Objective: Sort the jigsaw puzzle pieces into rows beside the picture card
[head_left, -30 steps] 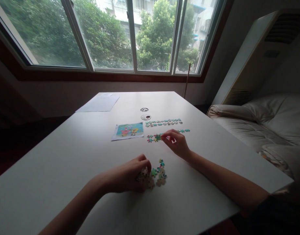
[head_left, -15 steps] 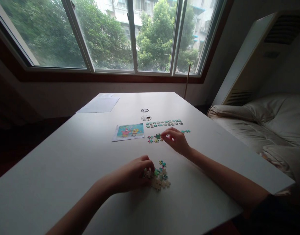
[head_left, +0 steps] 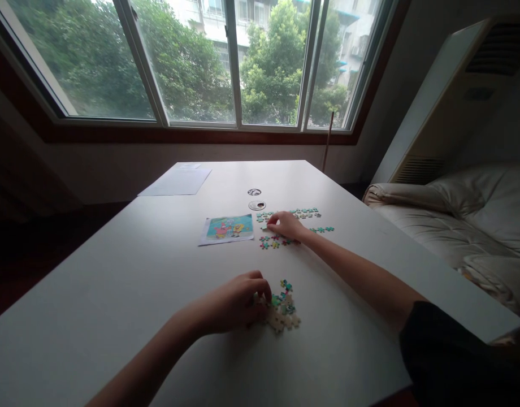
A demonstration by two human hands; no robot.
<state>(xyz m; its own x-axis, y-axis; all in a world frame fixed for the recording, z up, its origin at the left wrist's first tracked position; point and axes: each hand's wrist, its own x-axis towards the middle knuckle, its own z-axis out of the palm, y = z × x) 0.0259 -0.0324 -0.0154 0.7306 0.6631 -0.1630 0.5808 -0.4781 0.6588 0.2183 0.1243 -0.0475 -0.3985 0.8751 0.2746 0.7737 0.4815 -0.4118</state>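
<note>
My right hand [head_left: 287, 225] reaches over the laid-out pieces. Its thumb and fingertips pinch a small jigsaw puzzle piece [head_left: 264, 228] at the left of the middle row. Closer to me, my left hand [head_left: 243, 299] curls its fingers round puzzle pieces at the left side of a loose pile [head_left: 281, 319]; how many it grips is hidden. Rows of spaced-out pieces [head_left: 306, 213] lie behind my right hand, and a nearer row [head_left: 275, 242] runs partly beneath its wrist. Left of these rows lies a picture sheet [head_left: 228, 227] with cartoon figures on blue-green.
A white table [head_left: 116, 271] carries everything. Two round fittings [head_left: 256, 205] sit in its top beyond the pieces. White papers [head_left: 175, 182] lie at the far left corner. To the right stands a pale sofa [head_left: 412, 209], and a window [head_left: 200, 62] fills the back.
My right hand has moved left and away from me, from the nearer row to the middle row. My left hand stays at the pile. The view has shifted slightly.
</note>
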